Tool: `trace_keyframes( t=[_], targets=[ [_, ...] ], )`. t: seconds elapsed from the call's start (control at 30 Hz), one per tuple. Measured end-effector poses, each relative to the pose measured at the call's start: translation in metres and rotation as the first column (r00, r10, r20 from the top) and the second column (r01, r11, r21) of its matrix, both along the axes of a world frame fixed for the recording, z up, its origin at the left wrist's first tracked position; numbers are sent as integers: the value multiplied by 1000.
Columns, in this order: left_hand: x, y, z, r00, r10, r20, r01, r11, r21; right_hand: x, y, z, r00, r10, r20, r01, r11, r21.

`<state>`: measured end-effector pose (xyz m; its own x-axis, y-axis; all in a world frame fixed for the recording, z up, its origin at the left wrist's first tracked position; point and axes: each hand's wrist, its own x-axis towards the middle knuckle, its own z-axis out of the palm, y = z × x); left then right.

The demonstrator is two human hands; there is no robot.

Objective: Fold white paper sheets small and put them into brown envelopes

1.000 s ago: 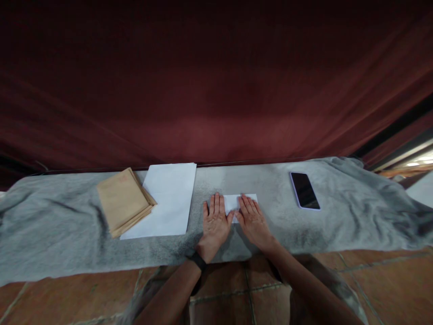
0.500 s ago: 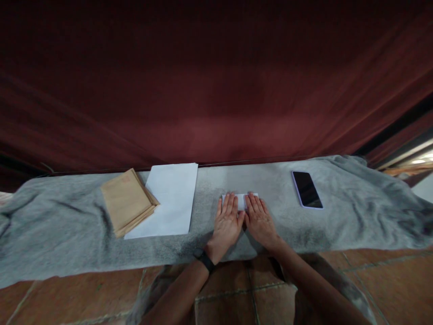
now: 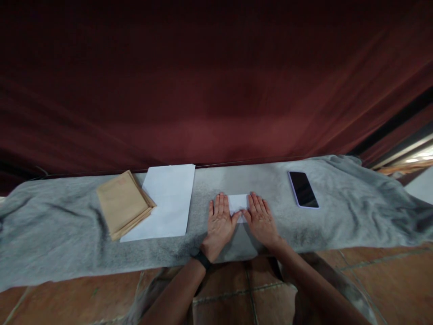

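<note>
A small folded white paper (image 3: 238, 203) lies flat on the grey cloth, between my two hands. My left hand (image 3: 219, 222) rests palm down over its left part, fingers stretched forward and thumb pointing inward. Over the right part, my right hand (image 3: 261, 220) lies flat in the same way, with its thumb reaching toward the other one. Both hands are open and press on the paper without gripping it. The paper's outer ends are hidden under the palms and fingers.
Left of my hands is a stack of white sheets (image 3: 171, 203), partly covered by a pile of brown envelopes (image 3: 123, 203). A phone in a lilac case (image 3: 303, 189) lies to the right. Behind the grey cloth (image 3: 67, 253) rises a dark red fabric surface (image 3: 216, 113).
My left hand has slid left across the paper, so more of its white middle shows. The right hand stays nearly in place. The whole view has shifted slightly.
</note>
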<state>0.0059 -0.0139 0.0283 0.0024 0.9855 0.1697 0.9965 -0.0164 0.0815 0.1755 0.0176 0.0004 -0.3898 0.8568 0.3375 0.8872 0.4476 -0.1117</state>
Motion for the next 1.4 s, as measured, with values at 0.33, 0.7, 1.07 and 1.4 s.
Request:
trace_keyframes(
  t=[0.33, 0.7, 1.07, 1.4],
  targets=[
    [-14, -4, -8, 998, 52, -39, -51, 998, 42, 14, 3, 1, 999, -43, 4, 44, 998, -35],
    [-18, -5, -8, 998, 56, -35, -55, 997, 50, 25, 5, 4, 998, -59, 37, 62, 995, -83],
    [-4, -13, -5, 994, -112, 11, 110, 988, 110, 8, -2, 17, 976, 83, -201, -103, 990, -92],
    [18, -30, -17, 955, -296, 27, 295, 954, 50, -20, -28, 15, 965, 207, -160, -240, 944, -225]
  ],
)
